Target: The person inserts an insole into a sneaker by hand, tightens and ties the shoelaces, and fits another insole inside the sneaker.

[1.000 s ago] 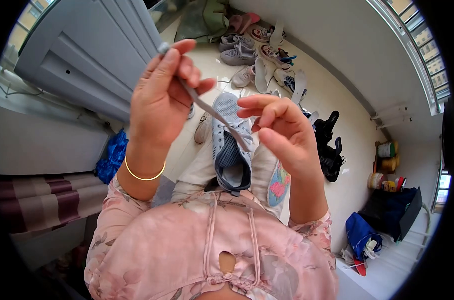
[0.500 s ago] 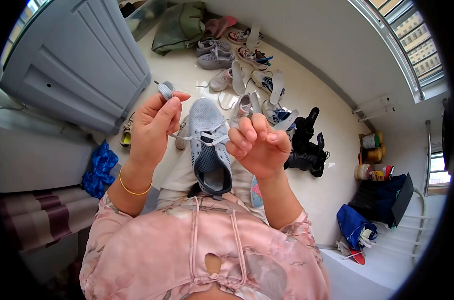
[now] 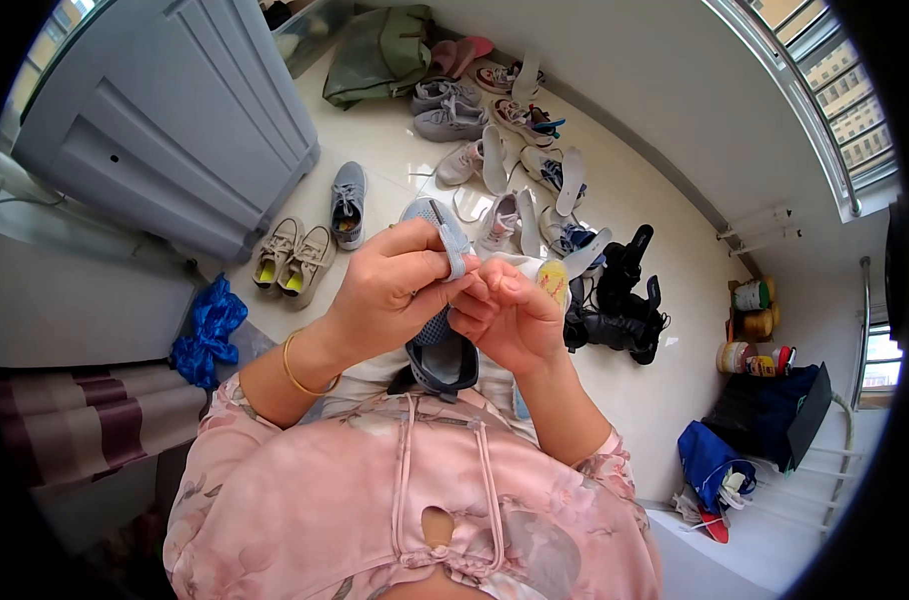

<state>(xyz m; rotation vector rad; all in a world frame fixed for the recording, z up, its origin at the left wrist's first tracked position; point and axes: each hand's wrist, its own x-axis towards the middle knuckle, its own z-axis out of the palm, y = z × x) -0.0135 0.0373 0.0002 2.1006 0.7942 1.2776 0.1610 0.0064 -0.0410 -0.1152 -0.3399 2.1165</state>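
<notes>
Left hand (image 3: 393, 280) is gripping a bundled grey shoelace (image 3: 454, 248), curled right hand (image 3: 520, 318) is touching the left, its own hold impossible to tell from here, grey mesh shoe (image 3: 432, 335) is lying below both hands, beige sneakers (image 3: 308, 262) are standing on the floor (image 3: 635, 410)

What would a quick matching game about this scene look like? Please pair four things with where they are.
1. Shoelace
2. Gold-coloured bangle
3. Green bag
4. Black shoes

A. Near the picture's top edge
B. On the floor, right of the right hand
C. In the left hand's fingers
D. Around the left wrist

Pairs: 1-C, 2-D, 3-A, 4-B
</notes>
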